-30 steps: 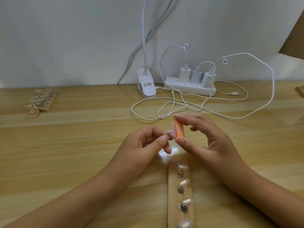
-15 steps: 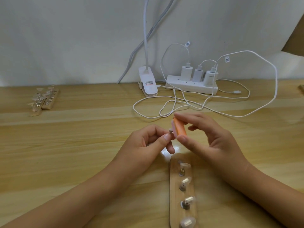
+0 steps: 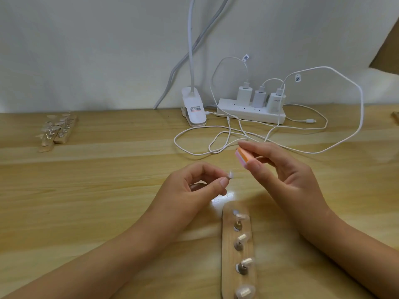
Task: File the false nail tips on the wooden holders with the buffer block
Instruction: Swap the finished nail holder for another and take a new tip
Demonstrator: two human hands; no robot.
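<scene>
My left hand (image 3: 190, 186) pinches a small peg with a clear false nail tip (image 3: 230, 175) between thumb and fingers, held above the table. My right hand (image 3: 280, 169) grips an orange and pink buffer block (image 3: 243, 157) between thumb and fingertips, a short gap up and right of the nail tip. Below the hands a wooden holder (image 3: 228, 266) lies lengthwise toward me, with several nail tips standing on metal pegs; its far slot looks empty.
Two more wooden holders (image 3: 56, 132) with nail tips lie at the far left. A white power strip (image 3: 250, 112) with three chargers, a clip lamp base (image 3: 193, 108) and looping white cables (image 3: 216, 143) fill the back of the wooden table (image 3: 86, 201).
The buffer block was touching the nail tip; now my right hand has lifted it up and to the right, leaving a gap. My left hand dropped slightly.
</scene>
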